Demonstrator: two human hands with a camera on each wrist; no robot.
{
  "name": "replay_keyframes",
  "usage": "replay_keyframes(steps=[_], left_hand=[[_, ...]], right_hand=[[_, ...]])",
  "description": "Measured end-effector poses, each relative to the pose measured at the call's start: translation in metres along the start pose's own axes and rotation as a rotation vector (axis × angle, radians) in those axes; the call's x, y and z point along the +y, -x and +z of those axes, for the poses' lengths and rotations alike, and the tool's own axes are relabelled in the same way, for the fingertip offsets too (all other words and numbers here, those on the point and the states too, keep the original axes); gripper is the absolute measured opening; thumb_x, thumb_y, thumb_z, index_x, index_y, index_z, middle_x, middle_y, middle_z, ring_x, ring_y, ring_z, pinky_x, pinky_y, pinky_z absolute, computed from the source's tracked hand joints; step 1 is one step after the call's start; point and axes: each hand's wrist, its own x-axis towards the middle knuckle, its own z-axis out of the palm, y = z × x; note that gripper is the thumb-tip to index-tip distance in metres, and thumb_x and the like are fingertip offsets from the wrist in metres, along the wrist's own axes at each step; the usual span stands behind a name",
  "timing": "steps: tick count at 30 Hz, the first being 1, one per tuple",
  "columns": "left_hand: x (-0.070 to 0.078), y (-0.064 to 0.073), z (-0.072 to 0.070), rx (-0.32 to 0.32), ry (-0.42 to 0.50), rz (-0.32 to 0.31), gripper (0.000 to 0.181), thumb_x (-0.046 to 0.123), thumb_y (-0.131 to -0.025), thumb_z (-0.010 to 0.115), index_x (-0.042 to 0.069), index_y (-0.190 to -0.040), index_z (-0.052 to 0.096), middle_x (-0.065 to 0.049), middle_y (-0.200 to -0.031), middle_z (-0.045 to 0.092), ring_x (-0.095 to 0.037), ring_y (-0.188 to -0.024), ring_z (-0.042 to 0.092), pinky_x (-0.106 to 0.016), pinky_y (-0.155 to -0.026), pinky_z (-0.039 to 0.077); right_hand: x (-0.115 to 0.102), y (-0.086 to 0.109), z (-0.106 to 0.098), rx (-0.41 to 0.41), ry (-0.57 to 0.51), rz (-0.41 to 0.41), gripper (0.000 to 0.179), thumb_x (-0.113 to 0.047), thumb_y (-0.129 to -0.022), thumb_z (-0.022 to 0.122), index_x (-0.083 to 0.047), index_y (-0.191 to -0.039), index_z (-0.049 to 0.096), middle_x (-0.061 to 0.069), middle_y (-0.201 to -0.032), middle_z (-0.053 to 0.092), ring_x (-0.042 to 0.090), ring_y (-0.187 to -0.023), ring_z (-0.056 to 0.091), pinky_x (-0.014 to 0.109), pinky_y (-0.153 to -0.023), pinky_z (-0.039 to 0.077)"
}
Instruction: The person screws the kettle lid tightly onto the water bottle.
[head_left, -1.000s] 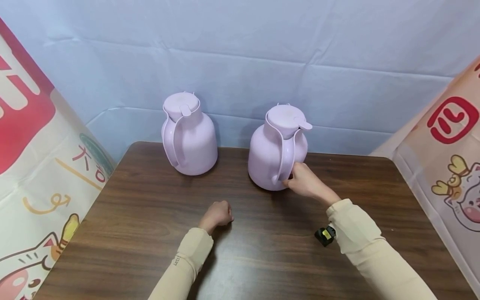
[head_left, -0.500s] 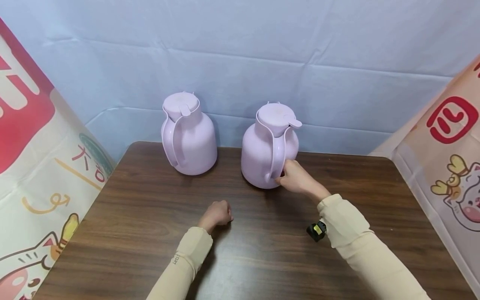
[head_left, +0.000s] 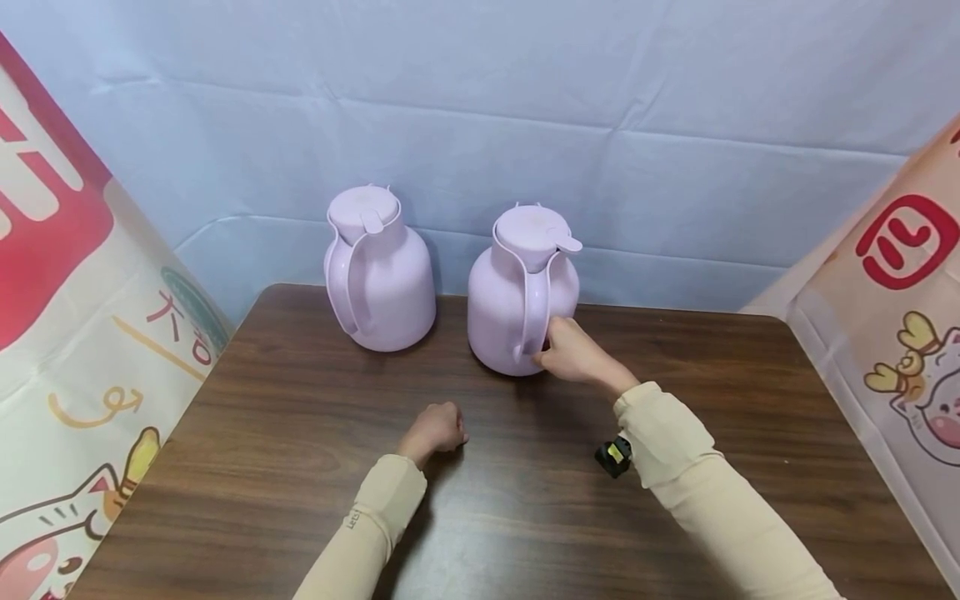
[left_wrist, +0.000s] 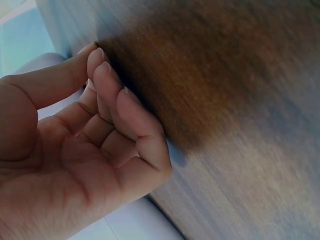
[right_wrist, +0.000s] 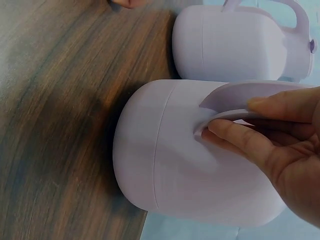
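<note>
Two matching lilac thermos jugs stand upright at the back of the wooden table. My right hand (head_left: 573, 350) grips the lower part of the handle of the right thermos jug (head_left: 495, 308). Seen from the right wrist, the thumb (right_wrist: 280, 104) lies on one side of that handle and the fingers curl round the other. The left thermos jug (head_left: 397, 283) stands a short way off, its handle towards me. My left hand (head_left: 435, 427) rests on the table in front of the jugs, fingers loosely curled, thumb near the fingertips; the left wrist view shows nothing in it.
A pale blue cloth (head_left: 480, 125) hangs right behind the table's far edge. Printed cloths with cartoon figures flank the left (head_left: 75, 350) and right sides. A small black device (head_left: 615, 456) is worn at my right wrist.
My right hand has moved the right thermos jug leftwards, closer to the left one, keeping its grip on the handle. The left hand and the left jug have stayed in place.
</note>
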Motion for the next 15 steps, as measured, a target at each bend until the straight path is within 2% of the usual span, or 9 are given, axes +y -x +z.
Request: replay_keyframes(steps=[15], left_hand=[[-0.002,-0.002,0.001,-0.010,0.000,0.008,0.030,0.012,-0.078,0.066,0.012,-0.055,0.049,0.003,-0.054,0.047,-0.014,-0.055,0.046,-0.026,-0.055,0.039]], right_hand=[[-0.009,-0.019,0.009,-0.020,0.009,0.001,0.009,0.003,-0.071,0.060,0.006,-0.079,0.060,0.010,-0.072,0.058,0.018,-0.063,0.047,0.031,-0.060,0.042]])
